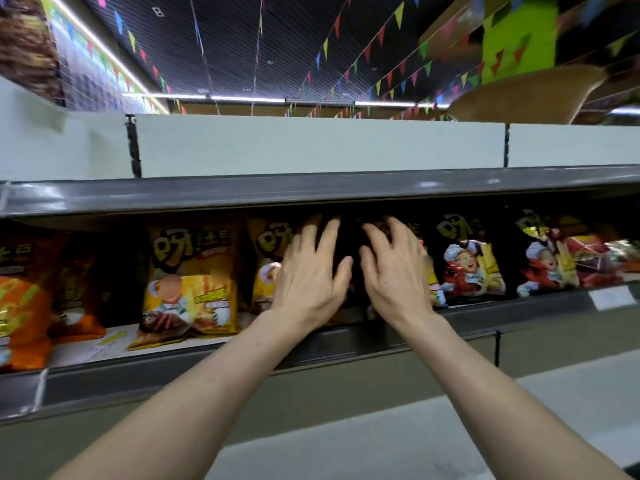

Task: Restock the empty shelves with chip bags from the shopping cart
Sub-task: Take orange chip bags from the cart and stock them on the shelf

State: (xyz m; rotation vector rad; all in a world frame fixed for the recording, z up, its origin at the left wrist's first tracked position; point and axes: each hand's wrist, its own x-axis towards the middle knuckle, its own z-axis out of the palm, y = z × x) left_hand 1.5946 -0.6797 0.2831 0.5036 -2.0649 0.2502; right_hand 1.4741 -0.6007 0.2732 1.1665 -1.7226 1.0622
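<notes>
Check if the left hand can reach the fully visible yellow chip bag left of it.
Probably yes: the left hand reaches into the shelf, and the yellow chip bag stands near its front edge, nothing blocking it.

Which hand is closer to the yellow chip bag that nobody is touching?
Left. The left hand is just to the right of the yellow chip bag; the right hand is farther right, beyond the left hand.
</notes>
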